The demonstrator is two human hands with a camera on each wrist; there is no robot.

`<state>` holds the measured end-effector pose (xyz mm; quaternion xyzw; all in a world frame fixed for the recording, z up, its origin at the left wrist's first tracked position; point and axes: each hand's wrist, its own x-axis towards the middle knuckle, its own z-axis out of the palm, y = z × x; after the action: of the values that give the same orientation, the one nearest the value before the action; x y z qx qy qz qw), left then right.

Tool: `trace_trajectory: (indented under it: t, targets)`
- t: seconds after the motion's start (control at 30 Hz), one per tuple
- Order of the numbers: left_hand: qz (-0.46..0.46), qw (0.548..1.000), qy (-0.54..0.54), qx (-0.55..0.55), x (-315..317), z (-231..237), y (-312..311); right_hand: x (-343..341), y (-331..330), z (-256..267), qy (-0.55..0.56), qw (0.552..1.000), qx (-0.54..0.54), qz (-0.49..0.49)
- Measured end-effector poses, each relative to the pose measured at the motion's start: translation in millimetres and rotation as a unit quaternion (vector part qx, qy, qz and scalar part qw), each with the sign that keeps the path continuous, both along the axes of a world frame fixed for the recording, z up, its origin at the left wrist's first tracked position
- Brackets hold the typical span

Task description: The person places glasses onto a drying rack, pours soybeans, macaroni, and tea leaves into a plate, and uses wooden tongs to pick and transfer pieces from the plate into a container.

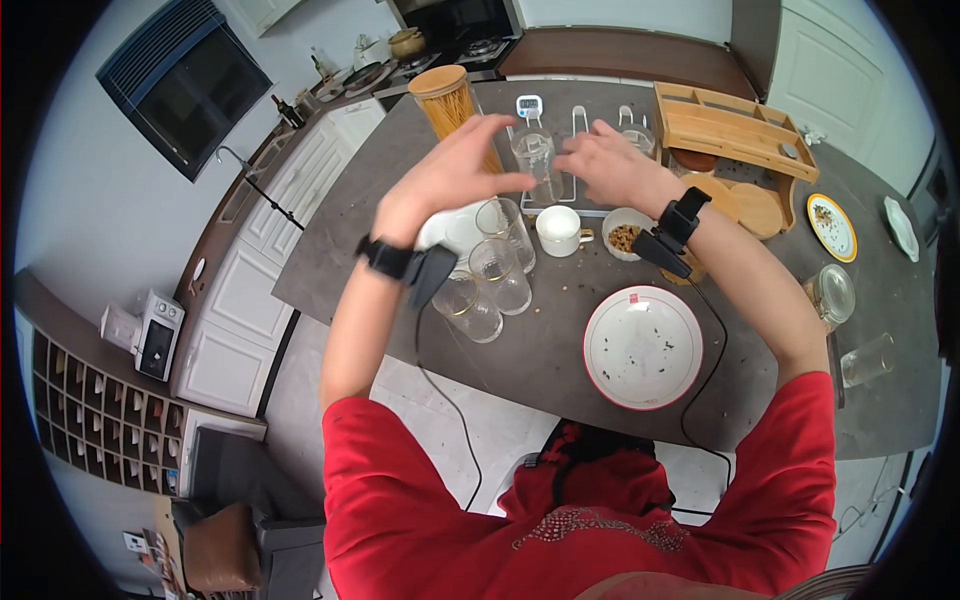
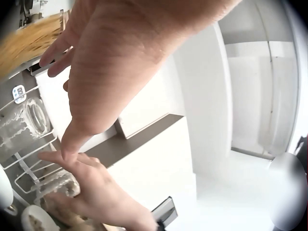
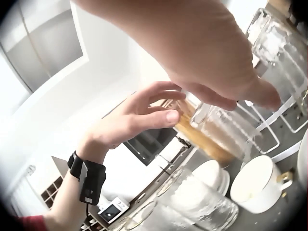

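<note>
Red sleeves (image 1: 375,450) come closest to the camera, just short of the near edge of the surface (image 1: 545,345). Beyond them, toward the middle of the far edge, a clear ribbed glass (image 1: 535,155) stands on a white wire rack (image 1: 596,213), apparently upside down with its thick base uppermost. It looks stiff, smooth and fairly light, likely slippery if damp, and breakable, above all at the rim. Its plain side wall seems the safest hold, with thumb and fingers opposed around the middle and only a gentle squeeze; the ribs may add a little grip.

Both hands flank this glass. The left hand (image 1: 455,170) is spread wide, thumb well away from the fingers, and has hold of nothing. The right hand (image 1: 620,170) is relaxed, fingers slightly bent and reaching toward the glass; it grips nothing, though whether a fingertip touches the wall I cannot tell through the blur. A white mug (image 1: 559,240) stands just nearer the near edge, with upright gold-rimmed glasses (image 1: 508,285) beside it, toward the surface's left edge.
</note>
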<state>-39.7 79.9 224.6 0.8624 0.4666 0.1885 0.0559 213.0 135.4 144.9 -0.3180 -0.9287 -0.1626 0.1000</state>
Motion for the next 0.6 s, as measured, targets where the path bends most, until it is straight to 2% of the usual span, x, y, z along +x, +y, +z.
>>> trace_trajectory:
  t: [0.03,0.07,0.1,0.13,0.17,0.2,0.27,0.4,0.47,0.6]
  targets:
    - [0.018,1.0,-0.023,-0.007,-13,2,-21,-7,-4,-2,0.015,0.999,0.045,0.0]
    - [0.036,0.998,-0.045,-0.012,-23,2,-41,-14,-7,-3,0.018,0.999,0.043,0.001]
    - [0.038,0.998,-0.043,-0.015,-30,0,-61,-20,-11,-3,0.03,0.999,0.012,0.006]
    - [0.053,0.996,-0.048,-0.062,-37,-3,-80,-28,-14,-3,0.043,0.999,-0.018,0.012]
    - [0.069,0.99,-0.052,-0.109,-40,-7,-97,-36,-16,-2,0.081,0.992,-0.083,0.059]
    - [0.072,0.99,-0.05,-0.111,-43,-15,-113,-46,-21,0,0.083,0.991,-0.085,0.062]
    - [0.098,0.989,0.031,-0.106,-49,-31,-135,-63,-28,8,0.07,0.976,-0.15,0.14]
    - [0.14,0.979,0.03,-0.146,-43,-50,-148,-86,-18,-8,0.014,0.969,-0.156,0.19]
    - [0.148,0.979,0.065,-0.126,-43,-61,-147,-95,-14,-12,0.007,0.969,-0.161,0.187]
    - [0.153,0.98,0.063,-0.107,-51,-70,-144,-92,-18,-4,-0.012,0.971,-0.171,0.169]
